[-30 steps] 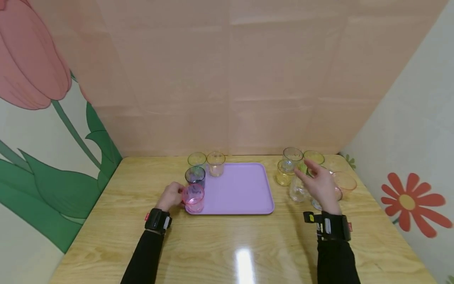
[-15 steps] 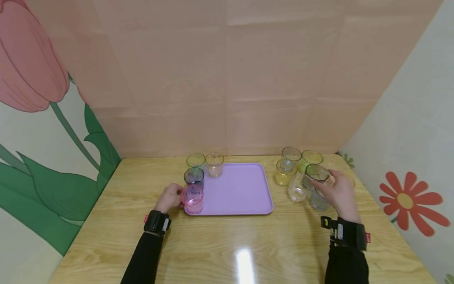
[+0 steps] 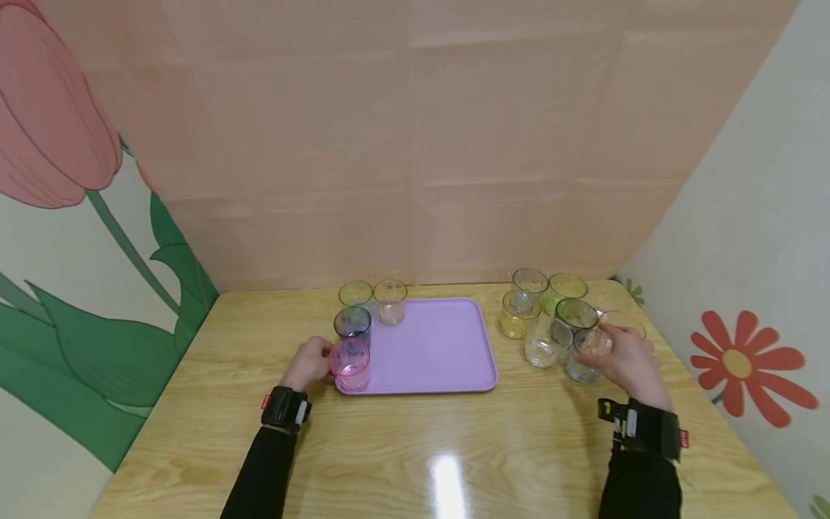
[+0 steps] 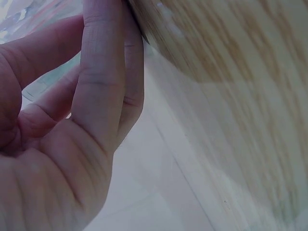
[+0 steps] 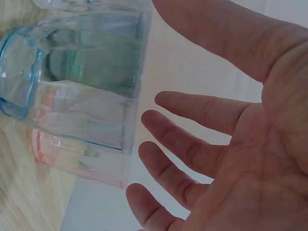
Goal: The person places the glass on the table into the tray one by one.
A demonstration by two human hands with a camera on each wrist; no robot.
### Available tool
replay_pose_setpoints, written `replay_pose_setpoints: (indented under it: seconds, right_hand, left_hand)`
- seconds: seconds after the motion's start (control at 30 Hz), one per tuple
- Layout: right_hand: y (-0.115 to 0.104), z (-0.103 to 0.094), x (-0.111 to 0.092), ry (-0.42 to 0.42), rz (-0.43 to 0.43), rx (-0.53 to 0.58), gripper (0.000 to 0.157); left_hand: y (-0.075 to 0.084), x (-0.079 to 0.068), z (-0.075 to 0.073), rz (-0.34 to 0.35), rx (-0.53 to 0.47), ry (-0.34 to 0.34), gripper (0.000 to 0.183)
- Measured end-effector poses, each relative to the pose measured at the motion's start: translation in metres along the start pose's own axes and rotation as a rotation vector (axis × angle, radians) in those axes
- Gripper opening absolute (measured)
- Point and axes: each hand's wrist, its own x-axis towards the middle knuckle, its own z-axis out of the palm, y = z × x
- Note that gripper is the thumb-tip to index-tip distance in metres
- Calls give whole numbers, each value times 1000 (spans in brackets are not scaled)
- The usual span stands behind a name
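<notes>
In the head view my left hand (image 3: 308,364) grips the left side of a pink glass (image 3: 351,367) at the front left corner of a lilac tray (image 3: 434,353). In the left wrist view its fingers (image 4: 101,72) are bent, with clear material at the upper left. My right hand (image 3: 627,364) hovers over a bluish glass (image 3: 583,366) in the right cluster. In the right wrist view thumb and fingers are spread apart just off the rim of that blue-tinted glass (image 5: 86,72), and a pink glass (image 5: 77,154) stands beside it.
A dark glass (image 3: 353,324), a green one (image 3: 356,292) and an amber one (image 3: 391,301) stand along the tray's left and back. At right are a yellow glass (image 3: 519,316), a clear one (image 3: 545,344), a lime one (image 3: 565,290) and a dark-rimmed one (image 3: 576,313). Walls border the table.
My right hand has moved right and down from above the cluster to the front bluish glass. The left hand stays at the pink glass. The view has shifted slightly.
</notes>
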Motion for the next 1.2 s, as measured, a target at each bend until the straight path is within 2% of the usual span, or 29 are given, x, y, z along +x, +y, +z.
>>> replay_pose_setpoints:
  seconds: [0.13,0.43,0.63,0.9,1.07,1.2]
  right_hand:
    - [2,2,3,-40,8,3,98]
    - [5,7,5,-58,2,-34,96]
    - [7,5,3,-80,-52,-64,90]
    - [10,4,-2,-114,-168,2,86]
    - [11,5,-1,-192,-108,95,95]
    - [12,5,1,-213,-62,123,97]
  left_hand:
    - [1,0,-1,-4,9,-1,18]
    - [1,-1,-1,-14,1,-7,19]
    - [3,-2,-2,-14,16,-9,19]
    - [1,-2,-1,6,7,-6,19]
    - [0,-2,-2,7,-11,-3,19]
    - [0,-3,-1,15,-17,0,18]
